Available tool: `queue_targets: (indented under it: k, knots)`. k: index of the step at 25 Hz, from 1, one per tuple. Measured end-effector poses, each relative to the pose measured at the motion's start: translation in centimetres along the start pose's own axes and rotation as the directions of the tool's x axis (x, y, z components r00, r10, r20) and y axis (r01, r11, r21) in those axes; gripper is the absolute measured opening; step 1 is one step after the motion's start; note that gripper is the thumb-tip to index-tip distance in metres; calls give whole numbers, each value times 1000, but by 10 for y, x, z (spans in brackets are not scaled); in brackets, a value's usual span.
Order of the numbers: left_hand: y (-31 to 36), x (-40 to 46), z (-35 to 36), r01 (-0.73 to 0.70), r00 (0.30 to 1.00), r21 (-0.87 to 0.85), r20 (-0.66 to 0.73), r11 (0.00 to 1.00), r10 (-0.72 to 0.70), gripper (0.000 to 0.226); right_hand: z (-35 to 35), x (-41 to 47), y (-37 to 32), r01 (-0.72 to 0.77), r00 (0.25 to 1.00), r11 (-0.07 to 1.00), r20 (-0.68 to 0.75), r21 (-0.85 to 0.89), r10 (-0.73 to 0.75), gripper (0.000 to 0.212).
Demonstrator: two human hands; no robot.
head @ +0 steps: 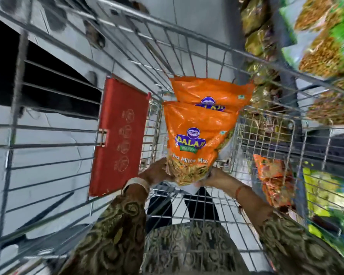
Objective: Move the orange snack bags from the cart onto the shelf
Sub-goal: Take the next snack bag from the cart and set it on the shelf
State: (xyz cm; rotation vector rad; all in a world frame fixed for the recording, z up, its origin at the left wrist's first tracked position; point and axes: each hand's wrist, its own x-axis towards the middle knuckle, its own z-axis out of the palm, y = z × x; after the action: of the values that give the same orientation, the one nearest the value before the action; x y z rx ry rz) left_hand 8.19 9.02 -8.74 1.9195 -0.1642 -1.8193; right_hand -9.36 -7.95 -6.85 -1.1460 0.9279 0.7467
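Two orange snack bags stand one behind the other inside the wire cart [207, 48]. The front orange bag [197, 133] carries a blue logo and a clear window at its bottom. The rear orange bag [211, 90] shows only its top half behind it. My left hand [157, 172] grips the front bag's lower left corner. My right hand [213, 176] holds its lower right corner. Both hands are inside the cart basket, with the bags tilted away from me.
A red plastic child-seat flap [119, 133] lies on the cart's left side. Shelves at the right hold green and yellow snack packs [326, 46]. More orange packs [276, 175] and yellow-green packs [326, 195] sit low on the right, outside the cart wall.
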Motion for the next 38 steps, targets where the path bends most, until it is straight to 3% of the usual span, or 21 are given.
queue_targets:
  k: [2, 6, 9, 12, 15, 18, 23, 28, 32, 35, 38]
  knots:
    - [18, -17, 2, -39, 998, 52, 52, 998, 36, 76, -9, -15, 3, 44, 999, 999, 18, -33, -43, 70]
    - [80, -63, 13, -280, 943, 143, 226, 949, 244, 54, -30, -78, -4, 90, 996, 995, -21, 31, -90, 69]
    - [131, -110, 27, -463, 870, 160, 268, 872, 413, 45, -41, -144, -3, 197, 960, 978, -216, 67, -179, 67]
    - [181, -161, 48, -610, 779, 139, 283, 780, 559, 38, -38, -224, -9, 388, 849, 908, -446, 157, -285, 78]
    - [231, -230, 83, -758, 639, 118, 332, 641, 694, 37, -16, -328, -24, 606, 621, 792, -665, 72, -415, 50]
    - [278, -309, 131, -878, 462, 70, 388, 474, 798, 44, 9, -434, -22, 721, 321, 691, -862, -47, -392, 66]
    - [339, -432, 226, -988, 123, -22, 511, 156, 851, 35, 56, -587, 8, 770, -129, 571, -946, -285, -298, 68]
    - [377, -512, 340, -990, -105, -141, 658, -15, 745, 30, 76, -699, 58, 738, -394, 519, -900, -432, -188, 60]
    - [404, -536, 424, -987, -156, -140, 716, -78, 681, 40, 53, -749, 97, 731, -482, 510, -872, -453, -85, 50]
    - [430, -535, 480, -986, -147, -68, 770, -150, 620, 35, 21, -775, 122, 748, -461, 527, -887, -403, -24, 39]
    - [454, -529, 532, -988, -120, -41, 799, -146, 590, 41, -19, -798, 142, 735, -444, 571, -896, -366, -3, 36]
